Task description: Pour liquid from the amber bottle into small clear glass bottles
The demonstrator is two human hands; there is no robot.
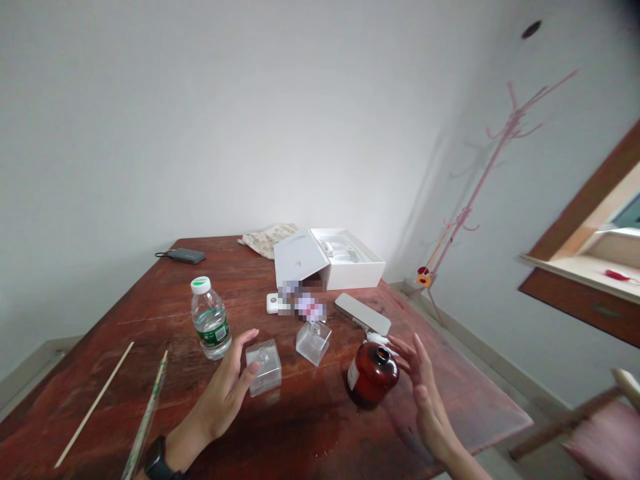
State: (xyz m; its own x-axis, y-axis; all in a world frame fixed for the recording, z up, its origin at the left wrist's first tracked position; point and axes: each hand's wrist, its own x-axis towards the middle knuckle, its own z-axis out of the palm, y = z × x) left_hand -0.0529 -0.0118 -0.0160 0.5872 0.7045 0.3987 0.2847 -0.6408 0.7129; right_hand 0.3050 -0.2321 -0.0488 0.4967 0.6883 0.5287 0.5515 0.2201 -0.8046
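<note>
Though open & empty, L hand (227,393) flanks clear sq. bottle (264,367); R hand (426,395), likewise, amber jar (373,377).

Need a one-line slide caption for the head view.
Open left hand beside a clear glass bottle, open right hand beside a red-brown jar on a wooden table.

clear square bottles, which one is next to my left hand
The clear square bottle nearer the water bottle: the left hand curls right beside it. The other clear bottle stands apart, toward the amber jar.

Probably a home room, wooden table (300,413), pink coat stand (493,160), window sill (580,267)
</note>
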